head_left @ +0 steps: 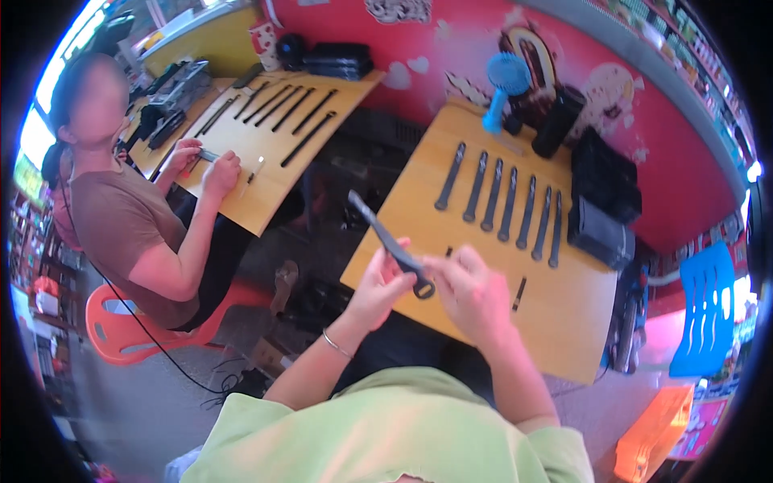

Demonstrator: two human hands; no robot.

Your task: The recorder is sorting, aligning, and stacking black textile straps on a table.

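Across my left hand (382, 283) lies a dark grey strap (378, 227), gripped between thumb and fingers. Its narrow end points up and to the left; the wide end, with a small slot in a rounded loop, is nearest me. My right hand (475, 294) is beside that loop end with its fingers drawn together. Whatever may be between those fingertips is hidden. On the wooden table (475, 270) beyond my hands, several similar dark straps (507, 201) lie side by side in a row. A small dark strip (519, 294) rests right of my right hand.
A light blue handheld fan (498, 88) and a black cylinder (559, 121) stand at the table's back. Black packages (604, 229) are along its right edge. At left, another person (129, 201) sits on an orange chair (129, 330), working at a second table (254, 201) with straps.
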